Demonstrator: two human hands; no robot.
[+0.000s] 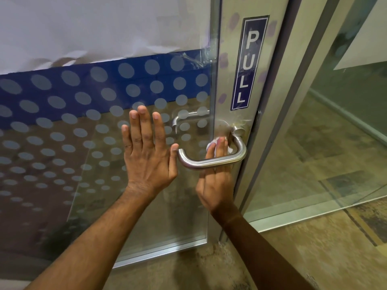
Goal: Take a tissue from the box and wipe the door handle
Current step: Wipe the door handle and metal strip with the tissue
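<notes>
Steel, brushed and curved, was what we were wiping: the handle [211, 162] ran across our right hand [213, 181], just right of our left thumb; to do this step well, we judged, the tissue [211, 146] should be wrapped round the bar and drawn along its full length, bends and the post by the frame included, with firm pressure and the door kept steady. Our right hand reached up behind the bar, its fingers [221, 147] pressing the crumpled tissue to the inner side; whether they curled round it we could not tell. Our left hand [146, 158] was spread wide, holding nothing, palm toward the glass [94, 153]; contact was uncertain. The box was not in view.
</notes>
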